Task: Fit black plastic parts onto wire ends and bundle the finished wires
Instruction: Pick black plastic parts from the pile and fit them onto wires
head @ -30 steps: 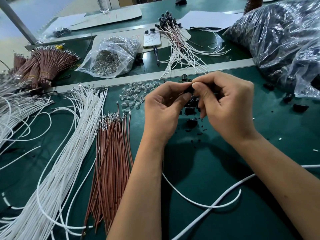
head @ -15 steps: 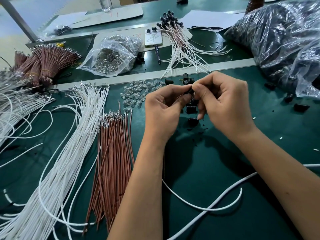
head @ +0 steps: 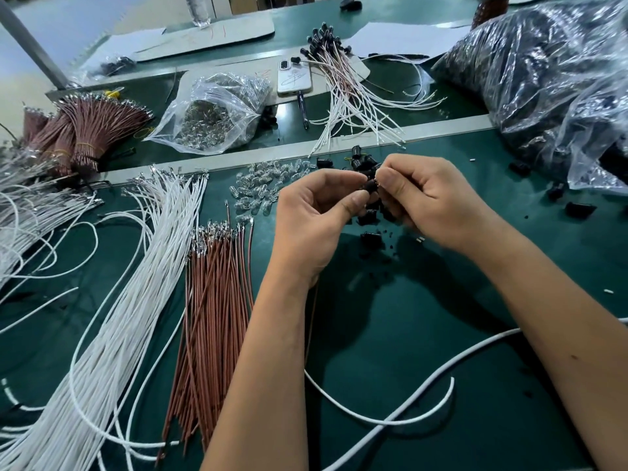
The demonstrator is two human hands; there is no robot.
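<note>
Pinching one black plastic part between thumb and forefinger of my left hand, I hold it above the green table, at twelve o'clock from my wrists. My right hand is closed at its tip; whether it grips a wire end I cannot tell. I should keep the part steady and press straight in. Loose white wires and brown wires lie at nine o'clock.

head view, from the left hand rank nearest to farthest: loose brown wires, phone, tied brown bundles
From the left hand:
1. loose brown wires, just to its left on the mat.
2. phone, beyond it at the back.
3. tied brown bundles, far back left.
</note>
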